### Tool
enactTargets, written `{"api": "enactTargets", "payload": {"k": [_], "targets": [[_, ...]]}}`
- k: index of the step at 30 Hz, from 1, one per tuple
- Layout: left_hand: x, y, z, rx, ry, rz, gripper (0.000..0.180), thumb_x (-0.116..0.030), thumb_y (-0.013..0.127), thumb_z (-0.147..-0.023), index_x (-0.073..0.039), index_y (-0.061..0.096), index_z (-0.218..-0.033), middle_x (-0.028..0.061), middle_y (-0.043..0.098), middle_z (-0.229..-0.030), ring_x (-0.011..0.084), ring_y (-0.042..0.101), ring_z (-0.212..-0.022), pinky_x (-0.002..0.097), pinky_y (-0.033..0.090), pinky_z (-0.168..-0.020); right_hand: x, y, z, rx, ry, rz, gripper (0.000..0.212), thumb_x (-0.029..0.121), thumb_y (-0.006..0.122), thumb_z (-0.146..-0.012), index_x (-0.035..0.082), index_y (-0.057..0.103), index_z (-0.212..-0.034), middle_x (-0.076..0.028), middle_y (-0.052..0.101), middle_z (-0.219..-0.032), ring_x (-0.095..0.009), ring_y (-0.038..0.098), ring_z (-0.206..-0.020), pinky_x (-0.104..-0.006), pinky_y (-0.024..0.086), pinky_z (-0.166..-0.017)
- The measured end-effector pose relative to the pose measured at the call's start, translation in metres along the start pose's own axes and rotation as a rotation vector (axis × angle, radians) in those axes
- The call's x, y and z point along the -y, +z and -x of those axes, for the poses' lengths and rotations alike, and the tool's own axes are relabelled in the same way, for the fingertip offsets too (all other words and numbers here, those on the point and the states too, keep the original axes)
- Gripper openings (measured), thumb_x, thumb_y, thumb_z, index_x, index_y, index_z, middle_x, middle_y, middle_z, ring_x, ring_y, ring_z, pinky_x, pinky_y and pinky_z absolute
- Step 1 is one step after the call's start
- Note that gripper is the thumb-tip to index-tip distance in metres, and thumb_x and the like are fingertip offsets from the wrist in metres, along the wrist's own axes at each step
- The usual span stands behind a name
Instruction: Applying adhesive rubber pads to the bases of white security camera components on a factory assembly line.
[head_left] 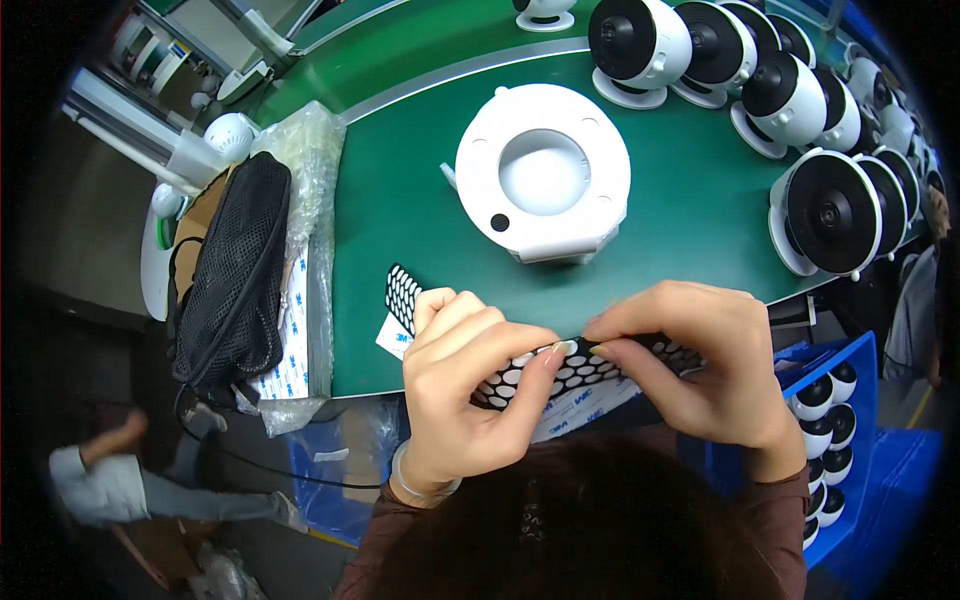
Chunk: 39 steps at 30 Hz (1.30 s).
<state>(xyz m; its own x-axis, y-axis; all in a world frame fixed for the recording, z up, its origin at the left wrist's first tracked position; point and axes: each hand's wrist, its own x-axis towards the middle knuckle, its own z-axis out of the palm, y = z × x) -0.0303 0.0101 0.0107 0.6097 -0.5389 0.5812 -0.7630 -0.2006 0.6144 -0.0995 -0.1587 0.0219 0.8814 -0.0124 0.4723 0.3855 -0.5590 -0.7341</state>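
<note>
Both my hands are above the table's near edge, on a black sticker sheet [575, 372] with rows of white round spots and a printed white backing. My left hand [470, 375] pinches the sheet's upper edge between thumb and fingers. Thumb and forefinger of my right hand [700, 360] close on the same edge, a little to the right. A small dot between those fingertips cannot be made out. Beyond my hands sits a white round device [545, 240], its ring-shaped base facing up. One black round pad [500, 222] sticks to that ring at the lower left.
Several white cameras with black fronts [640, 45] stand at the back right. A black mesh pouch [235, 270] and bubble wrap [315, 170] lie at the left edge. Another piece of spotted sheet [402, 295] pokes out beyond my left hand. A blue crate [865, 400] holds white-and-black units at right.
</note>
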Motion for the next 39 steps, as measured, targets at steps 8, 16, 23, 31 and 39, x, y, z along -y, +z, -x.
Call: {"api": "enactTargets", "payload": {"k": [8, 16, 23, 31, 39], "targets": [[0.004, 0.002, -0.003, 0.011, 0.048, 0.025, 0.010, 0.001, 0.065, -0.061, -0.005, 0.059, -0.066, 0.0014, 0.048, -0.054, 0.0170, 0.038, -0.050, 0.0302, 0.024, -0.058, 0.004, -0.003, 0.000, 0.018, -0.051, 0.146, 0.015, -0.002, 0.069, -0.064, 0.004, 0.063, -0.076, -0.008, 0.065, -0.076, -0.021, 0.063, -0.068, -0.0268, 0.048, -0.059], [0.007, 0.005, 0.001, -0.016, 0.058, -0.005, 0.009, 0.001, 0.065, -0.063, -0.004, 0.059, -0.066, 0.0013, 0.047, -0.054, 0.0170, 0.037, -0.050, 0.0304, 0.024, -0.058, -0.003, -0.005, -0.008, 0.126, -0.001, 0.080, 0.015, -0.002, 0.068, -0.064, 0.004, 0.062, -0.075, -0.007, 0.063, -0.075, -0.021, 0.062, -0.067, -0.0284, 0.049, -0.060], [0.011, 0.012, 0.000, -0.069, -0.005, 0.063, 0.008, 0.001, 0.064, -0.064, -0.003, 0.058, -0.066, 0.0027, 0.048, -0.055, 0.0179, 0.038, -0.049, 0.0299, 0.026, -0.058, -0.003, 0.012, -0.001, -0.111, -0.333, 0.498, 0.019, 0.000, 0.067, -0.064, 0.005, 0.058, -0.079, -0.008, 0.062, -0.078, -0.023, 0.061, -0.068, -0.0312, 0.049, -0.061], [0.015, 0.014, 0.003, -0.110, -0.071, 0.120, 0.007, 0.002, 0.064, -0.065, -0.003, 0.060, -0.069, 0.0045, 0.052, -0.059, 0.0174, 0.043, -0.053, 0.0290, 0.031, -0.060, 0.005, 0.002, -0.004, -0.045, -0.201, 0.358, 0.018, -0.004, 0.066, -0.062, 0.005, 0.058, -0.076, -0.007, 0.062, -0.078, -0.025, 0.063, -0.076, -0.0364, 0.050, -0.074], [0.032, 0.031, -0.004, -0.166, -0.122, 0.171, 0.008, 0.001, 0.064, -0.068, 0.001, 0.063, -0.076, 0.0140, 0.057, -0.093, 0.0173, 0.055, -0.073, 0.0279, 0.042, -0.070, -0.007, -0.005, -0.030, -0.371, 0.187, 0.155, 0.007, 0.002, 0.060, -0.078, -0.005, 0.059, -0.079, -0.013, 0.065, -0.087, -0.015, 0.062, -0.084, -0.0247, 0.047, -0.074]]}}
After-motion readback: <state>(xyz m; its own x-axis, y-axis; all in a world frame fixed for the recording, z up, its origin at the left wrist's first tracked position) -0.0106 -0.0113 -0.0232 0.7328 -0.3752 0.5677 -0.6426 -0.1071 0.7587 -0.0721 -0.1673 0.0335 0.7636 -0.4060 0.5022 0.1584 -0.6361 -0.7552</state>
